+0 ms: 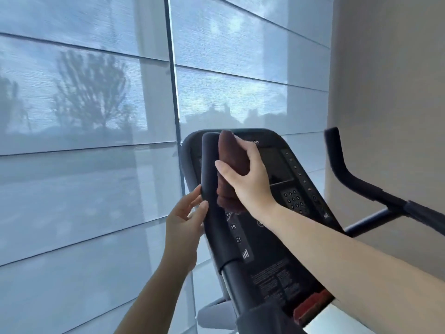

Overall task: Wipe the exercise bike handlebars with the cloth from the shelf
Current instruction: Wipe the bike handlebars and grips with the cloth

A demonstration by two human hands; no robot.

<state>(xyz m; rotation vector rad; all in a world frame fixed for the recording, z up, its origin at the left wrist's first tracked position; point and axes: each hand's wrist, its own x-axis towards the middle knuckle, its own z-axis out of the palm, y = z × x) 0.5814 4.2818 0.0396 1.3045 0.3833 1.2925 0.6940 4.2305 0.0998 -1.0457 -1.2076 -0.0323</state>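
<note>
While right hand [250,179] presses cloth [230,165] | left handlebar [212,189] | left hand [185,220] loose

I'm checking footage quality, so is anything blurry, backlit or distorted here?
Head view: backlit by the shaded window; the blind lines bow, so wide-angle distortion; the console lettering is soft; the right hand and cloth are fairly sharp.

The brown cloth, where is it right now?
In the head view the brown cloth sits centre frame, held by the right hand against the left handlebar grip, in front of the console.
</note>
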